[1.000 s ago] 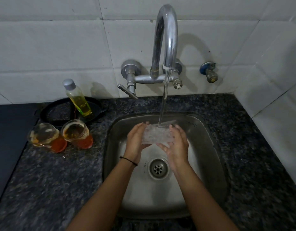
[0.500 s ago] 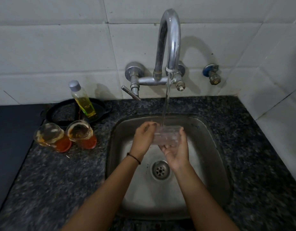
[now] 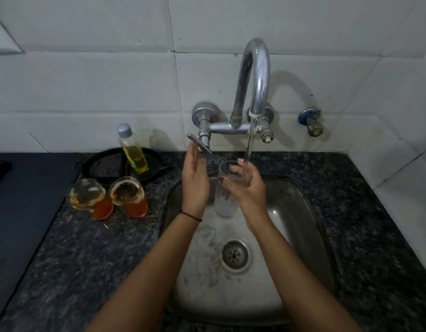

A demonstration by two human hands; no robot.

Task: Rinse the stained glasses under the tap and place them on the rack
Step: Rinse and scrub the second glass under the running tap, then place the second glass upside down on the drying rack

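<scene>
My right hand (image 3: 246,190) grips a clear glass (image 3: 224,200) upright over the steel sink (image 3: 300,212), its mouth under the stream from the chrome tap (image 3: 255,75). My left hand (image 3: 195,180) is open, off the glass, raised with its fingertips just below the tap's lever handle (image 3: 198,145). Two stained glasses with orange residue (image 3: 88,198) (image 3: 129,196) lie tipped on the dark granite counter to the left of the sink. No rack is in view.
A bottle of yellow liquid (image 3: 133,152) leans in a black pan (image 3: 104,167) behind the stained glasses. A dark stove surface (image 3: 20,207) fills the far left. A small blue-capped valve (image 3: 311,122) sits on the tiled wall to the right.
Both hands held the glass sideways under the water before. Now the glass is turned upright in my right hand, and my left hand has let go and risen toward the tap lever.
</scene>
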